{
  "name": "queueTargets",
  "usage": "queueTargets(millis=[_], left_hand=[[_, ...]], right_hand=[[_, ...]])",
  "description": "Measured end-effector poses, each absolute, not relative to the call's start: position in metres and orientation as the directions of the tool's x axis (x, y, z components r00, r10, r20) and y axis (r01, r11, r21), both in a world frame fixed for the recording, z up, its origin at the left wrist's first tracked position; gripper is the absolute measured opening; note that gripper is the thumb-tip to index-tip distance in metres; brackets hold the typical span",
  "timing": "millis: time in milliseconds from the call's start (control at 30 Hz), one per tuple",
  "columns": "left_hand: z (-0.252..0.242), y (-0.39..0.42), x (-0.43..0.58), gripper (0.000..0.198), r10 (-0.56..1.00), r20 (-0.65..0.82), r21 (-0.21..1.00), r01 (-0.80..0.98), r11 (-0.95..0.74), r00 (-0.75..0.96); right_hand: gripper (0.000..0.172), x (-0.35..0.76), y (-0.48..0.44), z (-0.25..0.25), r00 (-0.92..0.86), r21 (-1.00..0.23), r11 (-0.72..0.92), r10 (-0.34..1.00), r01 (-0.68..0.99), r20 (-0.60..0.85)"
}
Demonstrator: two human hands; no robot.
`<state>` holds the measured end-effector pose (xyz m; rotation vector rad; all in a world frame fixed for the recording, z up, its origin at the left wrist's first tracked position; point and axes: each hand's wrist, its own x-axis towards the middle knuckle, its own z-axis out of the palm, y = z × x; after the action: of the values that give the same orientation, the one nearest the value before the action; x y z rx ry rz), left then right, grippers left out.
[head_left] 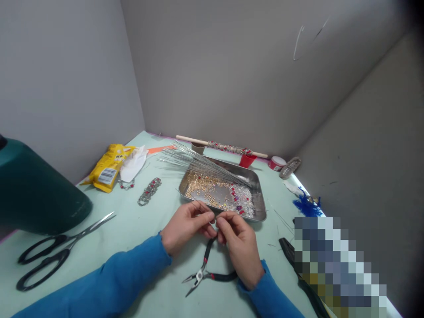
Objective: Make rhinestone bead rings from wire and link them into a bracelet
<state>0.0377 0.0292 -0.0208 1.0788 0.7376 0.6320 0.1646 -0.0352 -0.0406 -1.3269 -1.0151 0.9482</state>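
Observation:
In front of the metal tray, my left hand (192,223) and my right hand (237,243) meet with their fingertips pinched. Whatever lies between the fingers is too small to make out. Long-nose pliers (199,277) with black handles lie beneath my right hand, jaws spread and pointing toward me. Part of their handles is hidden by that hand. Just beyond my fingers, the tray (263,205) holds gold beads (197,184), clear beads (245,201) and some red ones. A bundle of thin metal wires (205,161) rests slantwise across its far left corner.
Black-handled scissors (66,247) and a dark green container (36,190) stand left, near a yellow packet (111,165) and a beaded strip (149,191). Behind the tray are a bead-wrapped stick (228,148) and a red cup (247,160). Blue thread (306,205) lies right.

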Motion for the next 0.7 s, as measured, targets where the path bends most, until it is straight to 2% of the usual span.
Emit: queueTargets(millis=[200, 367, 700], left_hand=[[-0.0224, 0.0291, 0.0381, 0.026, 0.774, -0.229, 0.92, -0.129, 0.37, 0.59], [-0.0255, 0.0301, 0.0374, 0.026, 0.752, -0.238, 0.89, -0.172, 0.423, 0.614], [-0.0223, 0.0299, 0.0371, 0.023, 0.753, -0.214, 0.921, -0.128, 0.367, 0.622]], right_hand=[[0.015, 0.1634, -0.0348, -0.0416, 0.261, -0.999, 0.051, 0.964, 0.009, 0.051], [0.019, 0.1635, -0.034, -0.038, 0.194, -0.992, -0.02, 0.98, -0.122, -0.044], [0.014, 0.1637, -0.0314, -0.0376, 0.12, -0.92, -0.094, 0.981, -0.38, -0.15]])
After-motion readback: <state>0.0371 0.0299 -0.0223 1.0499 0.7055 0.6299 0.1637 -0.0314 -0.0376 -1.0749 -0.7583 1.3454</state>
